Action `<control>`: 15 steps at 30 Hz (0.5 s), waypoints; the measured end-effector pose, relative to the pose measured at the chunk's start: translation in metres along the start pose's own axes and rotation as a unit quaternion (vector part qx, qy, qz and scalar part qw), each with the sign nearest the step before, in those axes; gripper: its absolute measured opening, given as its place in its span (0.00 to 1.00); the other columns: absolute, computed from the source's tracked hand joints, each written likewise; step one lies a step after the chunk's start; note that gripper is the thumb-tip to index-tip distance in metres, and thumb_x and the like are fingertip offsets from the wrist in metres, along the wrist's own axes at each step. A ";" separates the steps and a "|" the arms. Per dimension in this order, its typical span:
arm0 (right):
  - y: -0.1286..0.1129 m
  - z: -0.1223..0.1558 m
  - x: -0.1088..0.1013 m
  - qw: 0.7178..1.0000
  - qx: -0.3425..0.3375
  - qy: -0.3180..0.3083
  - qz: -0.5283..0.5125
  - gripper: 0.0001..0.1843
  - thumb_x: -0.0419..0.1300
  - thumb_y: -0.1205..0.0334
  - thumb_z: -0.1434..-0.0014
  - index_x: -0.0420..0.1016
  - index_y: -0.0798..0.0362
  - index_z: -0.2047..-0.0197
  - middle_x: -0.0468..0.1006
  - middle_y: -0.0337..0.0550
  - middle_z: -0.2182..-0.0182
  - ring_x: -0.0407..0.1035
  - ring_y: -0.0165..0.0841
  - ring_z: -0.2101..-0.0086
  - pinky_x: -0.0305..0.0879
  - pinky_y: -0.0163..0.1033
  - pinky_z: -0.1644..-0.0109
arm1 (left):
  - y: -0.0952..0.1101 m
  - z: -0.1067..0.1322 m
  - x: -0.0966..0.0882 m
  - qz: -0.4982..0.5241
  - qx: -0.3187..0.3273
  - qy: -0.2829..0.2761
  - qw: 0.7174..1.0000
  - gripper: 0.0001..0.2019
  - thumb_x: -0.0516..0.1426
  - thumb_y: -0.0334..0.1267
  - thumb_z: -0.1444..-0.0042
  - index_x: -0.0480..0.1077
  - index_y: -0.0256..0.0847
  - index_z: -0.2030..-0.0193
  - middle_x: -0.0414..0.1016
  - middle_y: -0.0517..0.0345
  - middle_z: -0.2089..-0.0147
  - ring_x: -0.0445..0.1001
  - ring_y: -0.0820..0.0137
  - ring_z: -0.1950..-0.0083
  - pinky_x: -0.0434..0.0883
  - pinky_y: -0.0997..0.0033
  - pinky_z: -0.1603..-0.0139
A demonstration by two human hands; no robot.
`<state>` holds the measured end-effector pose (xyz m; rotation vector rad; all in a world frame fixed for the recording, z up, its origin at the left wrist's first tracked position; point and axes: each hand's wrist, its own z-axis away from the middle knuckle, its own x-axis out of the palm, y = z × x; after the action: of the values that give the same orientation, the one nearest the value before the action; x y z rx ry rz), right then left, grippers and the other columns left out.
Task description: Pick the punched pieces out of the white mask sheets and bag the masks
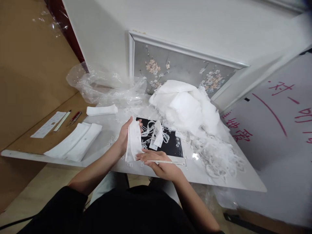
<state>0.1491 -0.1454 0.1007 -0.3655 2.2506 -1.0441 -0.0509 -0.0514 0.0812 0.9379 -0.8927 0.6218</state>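
Strip [133,141] left of mat [173,147] — heap [187,107] behind

The left hand [125,134] grips a folded white fabric strip [133,140] upright above the white bench [234,180]. The right hand [161,165] pinches a thin white stick [170,162], fingertips touching the strip's lower end. Just behind lies a black rectangular mat [170,146] bearing clear ribbon loops [149,128]. Beyond it sits a heap of white cloth [187,107]; left lie flat folded white fabric pieces [78,141] and a crumpled clear plastic bag [104,85]
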 end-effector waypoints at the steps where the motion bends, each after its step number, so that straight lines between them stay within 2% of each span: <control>1: 0.000 0.000 0.002 1.000 0.000 0.004 -0.007 0.19 0.55 0.70 0.31 0.73 0.40 0.43 0.83 0.36 0.48 0.77 0.34 0.45 0.68 0.50 0.30 | -0.002 0.000 0.001 0.014 0.000 -0.017 1.000 0.17 0.57 0.50 0.32 0.72 0.34 0.54 0.73 0.56 0.68 0.72 0.73 0.74 0.72 0.74 0.74; 3: -0.002 -0.001 0.005 1.000 0.001 0.008 -0.018 0.20 0.55 0.71 0.31 0.72 0.40 0.42 0.83 0.36 0.48 0.77 0.35 0.44 0.68 0.51 0.30 | -0.006 0.001 0.002 0.038 0.009 -0.047 0.998 0.13 0.58 0.44 0.33 0.72 0.34 0.55 0.71 0.56 0.68 0.73 0.71 0.71 0.74 0.72 0.70; 5: -0.003 -0.001 0.008 1.000 0.002 0.008 -0.025 0.21 0.55 0.71 0.31 0.72 0.39 0.40 0.82 0.37 0.47 0.76 0.36 0.43 0.67 0.53 0.30 | -0.011 0.004 0.003 0.045 0.027 -0.044 0.998 0.08 0.59 0.36 0.36 0.71 0.34 0.54 0.71 0.56 0.67 0.76 0.68 0.66 0.77 0.67 0.62; 7: -0.003 0.001 0.010 1.000 0.000 0.004 -0.027 0.21 0.55 0.70 0.31 0.73 0.38 0.40 0.83 0.36 0.47 0.75 0.36 0.43 0.67 0.54 0.31 | -0.010 0.007 0.005 0.032 0.031 -0.026 0.999 0.09 0.60 0.29 0.41 0.71 0.34 0.53 0.72 0.56 0.67 0.77 0.67 0.64 0.77 0.67 0.60; 9: 0.000 0.005 0.011 0.999 0.008 0.013 -0.030 0.19 0.56 0.68 0.31 0.75 0.37 0.42 0.83 0.36 0.49 0.75 0.37 0.43 0.67 0.54 0.32 | -0.002 0.013 0.009 0.018 0.021 -0.018 0.999 0.15 0.60 0.23 0.47 0.71 0.34 0.52 0.71 0.58 0.68 0.74 0.73 0.70 0.74 0.74 0.68; 11: 0.008 0.011 0.009 0.997 0.043 0.049 -0.039 0.16 0.59 0.66 0.31 0.78 0.39 0.46 0.84 0.38 0.51 0.76 0.39 0.44 0.71 0.52 0.36 | 0.015 0.022 0.013 0.002 0.034 -0.035 0.999 0.18 0.60 0.21 0.52 0.71 0.35 0.53 0.69 0.62 0.70 0.65 0.79 0.78 0.65 0.81 0.76; 13: 0.021 0.019 0.006 0.988 0.101 0.114 -0.040 0.11 0.59 0.63 0.31 0.80 0.42 0.49 0.84 0.41 0.53 0.78 0.39 0.49 0.74 0.48 0.43 | 0.035 0.032 0.017 -0.052 0.077 -0.060 0.994 0.19 0.61 0.23 0.53 0.72 0.37 0.53 0.67 0.64 0.72 0.59 0.82 0.81 0.58 0.81 0.80; 15: 0.039 0.026 0.004 0.973 0.155 0.170 -0.016 0.10 0.58 0.59 0.30 0.81 0.45 0.53 0.84 0.43 0.56 0.79 0.39 0.53 0.74 0.44 0.48 | 0.050 0.042 0.018 -0.169 0.112 -0.070 0.977 0.19 0.63 0.26 0.53 0.73 0.39 0.52 0.69 0.64 0.73 0.57 0.81 0.82 0.55 0.79 0.81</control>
<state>0.1632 -0.1376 0.0564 -0.0931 2.3231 -1.5458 -0.0962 -0.0635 0.1301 1.3187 -0.7716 0.3699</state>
